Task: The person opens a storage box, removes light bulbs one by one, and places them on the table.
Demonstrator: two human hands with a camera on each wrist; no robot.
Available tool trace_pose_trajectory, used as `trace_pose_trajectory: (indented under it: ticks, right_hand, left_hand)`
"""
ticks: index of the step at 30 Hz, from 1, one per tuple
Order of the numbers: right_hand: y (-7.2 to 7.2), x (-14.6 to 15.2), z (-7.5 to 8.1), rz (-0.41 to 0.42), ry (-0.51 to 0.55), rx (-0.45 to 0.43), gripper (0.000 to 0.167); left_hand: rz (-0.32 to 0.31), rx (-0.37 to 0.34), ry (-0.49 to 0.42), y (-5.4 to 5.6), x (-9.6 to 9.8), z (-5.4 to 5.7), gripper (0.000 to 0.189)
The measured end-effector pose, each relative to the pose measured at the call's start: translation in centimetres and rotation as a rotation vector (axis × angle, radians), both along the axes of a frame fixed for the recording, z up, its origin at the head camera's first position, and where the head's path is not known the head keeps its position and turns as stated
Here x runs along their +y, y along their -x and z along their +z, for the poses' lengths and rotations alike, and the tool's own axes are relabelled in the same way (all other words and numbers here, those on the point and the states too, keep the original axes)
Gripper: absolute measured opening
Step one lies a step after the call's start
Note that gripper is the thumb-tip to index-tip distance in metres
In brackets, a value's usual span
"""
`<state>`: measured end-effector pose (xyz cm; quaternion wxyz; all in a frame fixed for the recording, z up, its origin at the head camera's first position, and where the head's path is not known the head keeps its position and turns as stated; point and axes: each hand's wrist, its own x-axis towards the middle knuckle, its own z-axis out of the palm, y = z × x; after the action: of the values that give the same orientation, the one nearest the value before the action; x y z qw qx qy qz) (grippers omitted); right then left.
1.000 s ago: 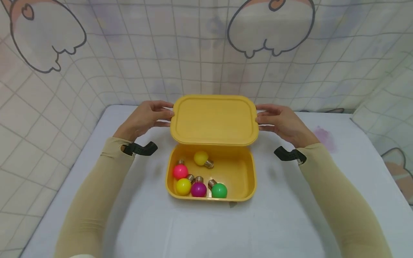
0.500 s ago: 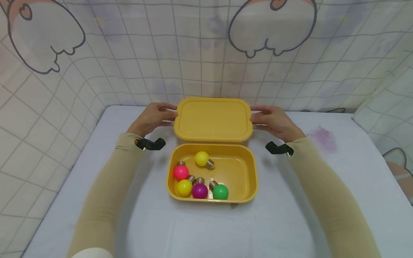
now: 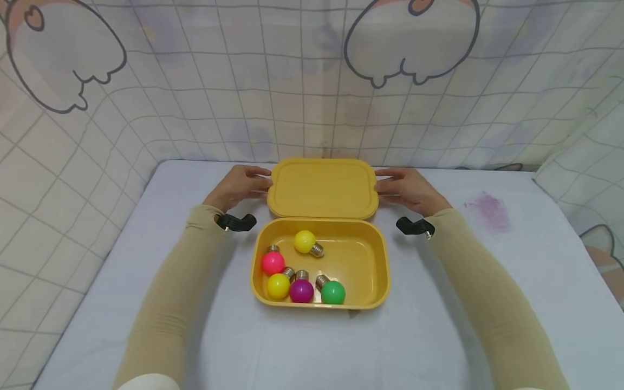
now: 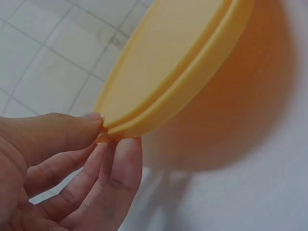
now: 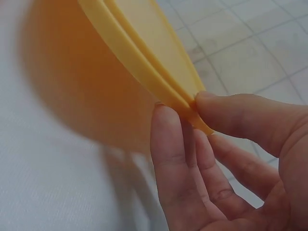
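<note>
A yellow plastic lid (image 3: 323, 188) is held level between both hands, just behind the matching open box (image 3: 361, 265). My left hand (image 3: 239, 187) pinches its left end, thumb on top and fingers beneath, as the left wrist view shows at the lid's rim (image 4: 163, 96). At the opposite end my right hand (image 3: 407, 189) pinches the lid (image 5: 144, 72) the same way. Inside the box lie round light bulbs with metal screw bases: a pink bulb (image 3: 273, 263), two yellow ones, a purple bulb (image 3: 301, 291) and a green bulb (image 3: 333, 292).
Box and hands are over a white-covered table (image 3: 302, 352) with a pink stain (image 3: 489, 211) at the right. A checked curtain (image 3: 312, 97) with cartoon animal prints hangs behind the table and along its sides. Black straps sit on both wrists.
Both hands have lowered the lid toward the table behind the box, and it looks smaller. The hands have come closer together. The box and bulbs have stayed in place.
</note>
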<state>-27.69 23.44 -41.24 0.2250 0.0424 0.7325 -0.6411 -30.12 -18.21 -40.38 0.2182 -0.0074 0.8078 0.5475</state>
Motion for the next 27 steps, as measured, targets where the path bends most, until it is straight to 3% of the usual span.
trace_pose_trajectory:
  ticks: [10,17,27]
  right_hand:
    - [0.1,-0.1,-0.7,0.009,0.023,-0.033,0.060]
    - [0.3,-0.4,-0.5,0.040,-0.060,-0.067,0.059]
    - [0.4,-0.3,-0.2,0.009,-0.091,-0.097,0.078]
  left_hand:
    - [-0.016,-0.008,0.097,0.0,0.3,-1.3,0.049]
    - [-0.045,-0.005,0.128,-0.1,0.5,-1.5,0.052]
    - [-0.001,-0.108,0.049,-0.1,0.9,-0.1,0.067]
